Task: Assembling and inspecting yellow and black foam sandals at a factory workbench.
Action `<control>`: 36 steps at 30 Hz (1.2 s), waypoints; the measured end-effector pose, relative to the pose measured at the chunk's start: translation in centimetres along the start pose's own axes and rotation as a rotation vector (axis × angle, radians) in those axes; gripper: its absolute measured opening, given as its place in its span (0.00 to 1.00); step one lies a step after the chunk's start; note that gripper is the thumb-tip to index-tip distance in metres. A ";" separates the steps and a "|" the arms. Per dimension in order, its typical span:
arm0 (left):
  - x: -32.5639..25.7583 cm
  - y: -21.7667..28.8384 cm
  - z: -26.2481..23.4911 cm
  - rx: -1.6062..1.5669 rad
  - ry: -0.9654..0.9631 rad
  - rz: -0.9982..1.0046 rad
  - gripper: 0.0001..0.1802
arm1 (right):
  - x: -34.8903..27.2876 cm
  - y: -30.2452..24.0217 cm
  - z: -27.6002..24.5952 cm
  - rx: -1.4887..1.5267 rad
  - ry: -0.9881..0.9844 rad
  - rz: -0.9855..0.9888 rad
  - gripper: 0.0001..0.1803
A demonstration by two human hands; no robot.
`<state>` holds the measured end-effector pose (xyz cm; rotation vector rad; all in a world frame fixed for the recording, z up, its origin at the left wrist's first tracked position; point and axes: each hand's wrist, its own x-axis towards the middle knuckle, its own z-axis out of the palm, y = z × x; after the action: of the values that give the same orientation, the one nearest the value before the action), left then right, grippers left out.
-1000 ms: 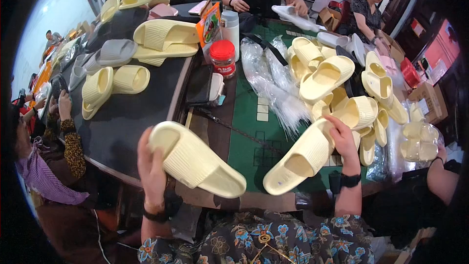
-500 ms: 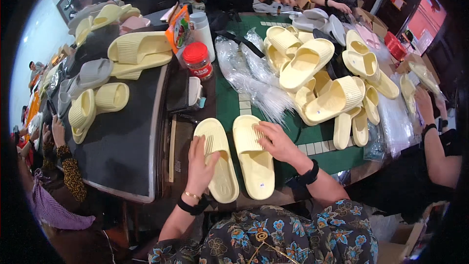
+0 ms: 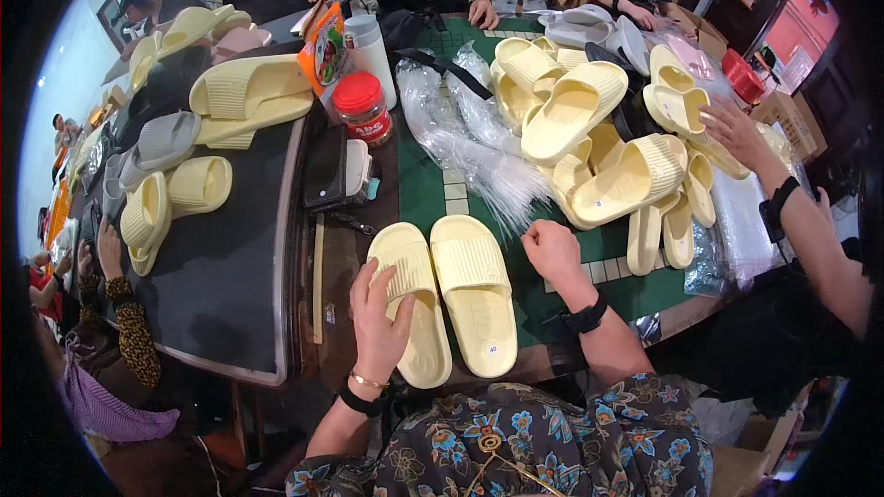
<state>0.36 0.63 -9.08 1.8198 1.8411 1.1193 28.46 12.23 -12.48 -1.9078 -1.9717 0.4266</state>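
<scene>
A pair of pale yellow slide slippers lies side by side, soles down, at the near edge of the table in front of me. My left hand [image 3: 379, 308] rests with fingers apart on the strap and inner side of the left slipper [image 3: 425, 336]. Just beyond and to the right of the right slipper [image 3: 479, 299], my right hand [image 3: 554, 253] is closed, fingers curled under. It is at the near ends of a bundle of clear thin plastic strands [image 3: 502, 184]; whether it pinches one is hidden.
A heap of yellow slippers [image 3: 635, 184] covers the right of the green mat [image 3: 425, 202]. A red-lidded jar [image 3: 361, 109] and white bottle [image 3: 371, 60] stand left of the strands. More slippers lie on the black table [image 3: 235, 267]. A co-worker's hand [image 3: 737, 133] reaches in from the right.
My right hand has left the right slipper's strap and moved right to the plastic strands, closing. My left hand stays at the left slipper. A co-worker's hand at right has moved to the yellow slippers.
</scene>
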 end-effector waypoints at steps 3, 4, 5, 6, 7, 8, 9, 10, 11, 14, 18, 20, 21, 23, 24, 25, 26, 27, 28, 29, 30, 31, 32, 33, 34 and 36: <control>0.1 1.2 -0.2 0.046 0.020 0.084 0.23 | -0.4 0.1 -0.9 0.032 0.021 -0.010 0.10; 0.2 1.6 -0.3 0.032 0.017 0.106 0.22 | -0.7 0.1 -1.4 0.039 0.019 0.000 0.11; 0.3 2.1 -0.4 0.011 0.014 0.127 0.22 | -1.1 0.1 -2.0 0.043 0.029 -0.020 0.11; 0.4 2.5 -0.5 0.016 0.015 0.125 0.22 | -1.7 0.1 -2.8 0.036 -0.011 0.007 0.11; 0.5 3.0 -0.5 -0.028 -0.032 0.161 0.21 | -2.2 0.1 -3.7 0.028 -0.053 0.035 0.11; 0.6 3.6 -0.5 -0.075 -0.080 0.199 0.21 | -2.7 0.1 -4.7 0.028 -0.054 0.032 0.11; 0.5 4.2 -0.4 -0.081 -0.133 0.201 0.20 | -3.2 0.2 -5.9 0.072 -0.206 -0.006 0.11; 0.5 4.8 -0.2 -0.081 -0.128 0.206 0.20 | -3.7 0.1 -6.9 0.108 -0.362 -0.037 0.11; 0.5 5.4 0.1 -0.108 -0.262 0.210 0.19 | -4.4 0.0 -7.9 0.178 -0.454 -0.040 0.11; 0.5 7.0 2.0 -0.130 -0.378 0.291 0.20 | -5.5 -0.3 -10.1 0.292 -0.733 -0.308 0.11; 0.1 7.8 4.5 -0.149 -0.411 0.373 0.18 | -5.9 -1.4 -10.5 0.392 -0.980 -0.474 0.08; 0.2 7.5 5.1 -0.153 -0.405 0.483 0.14 | -5.7 -1.8 -10.6 0.443 -0.990 -0.527 0.07; 0.1 7.3 5.2 -0.150 -0.404 0.484 0.14 | -5.5 -1.8 -10.7 0.487 -1.014 -0.541 0.07; 0.0 7.0 5.0 -0.175 -0.338 0.466 0.11 | -4.8 -1.8 -10.5 0.624 -0.987 -0.573 0.07; -0.1 7.0 4.9 -0.171 -0.336 0.465 0.11 | -4.3 -1.8 -10.1 0.718 -0.930 -0.604 0.07; -0.2 6.9 4.7 -0.185 -0.319 0.450 0.10 | -3.7 -1.7 -9.6 0.767 -0.822 -0.447 0.08; -0.2 6.9 4.5 -0.195 -0.307 0.432 0.09 | -2.8 -1.6 -8.6 0.902 -0.720 -0.270 0.10; -0.3 7.0 4.4 -0.197 -0.302 0.439 0.09 | -1.3 -1.9 -7.0 0.827 -0.507 -0.332 0.11; -0.4 7.2 4.4 -0.208 -0.303 0.441 0.09 | 0.0 -2.1 -5.5 0.819 -0.504 -0.327 0.11; -0.4 7.3 4.3 -0.219 -0.302 0.445 0.09 | 1.3 -2.3 -3.9 0.664 -0.303 -0.476 0.11; -0.4 7.5 4.3 -0.216 -0.299 0.449 0.09 | 2.5 -2.5 -2.6 0.502 -0.101 -0.615 0.11; -0.4 7.7 4.3 -0.227 -0.302 0.454 0.09 | 3.6 -2.6 -1.4 0.504 -0.098 -0.619 0.11; -0.3 7.8 4.3 -0.238 -0.305 0.458 0.08 | 4.6 -2.7 -0.3 0.355 -0.101 -0.640 0.12; -0.3 7.9 4.1 -0.234 -0.302 0.460 0.08 | 5.3 -2.7 0.4 0.174 -0.140 -0.609 0.14; -0.3 7.9 3.8 -0.250 -0.331 0.486 0.08 | 5.8 -2.5 0.9 0.207 -0.103 -0.662 0.14; -0.2 8.0 3.0 -0.263 -0.359 0.511 0.08 | 6.5 -2.4 1.6 -0.119 -0.136 -0.576 0.20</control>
<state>8.08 0.36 -5.41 2.2092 1.0067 1.0375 25.51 18.66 -12.46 -1.3007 -2.5555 0.2831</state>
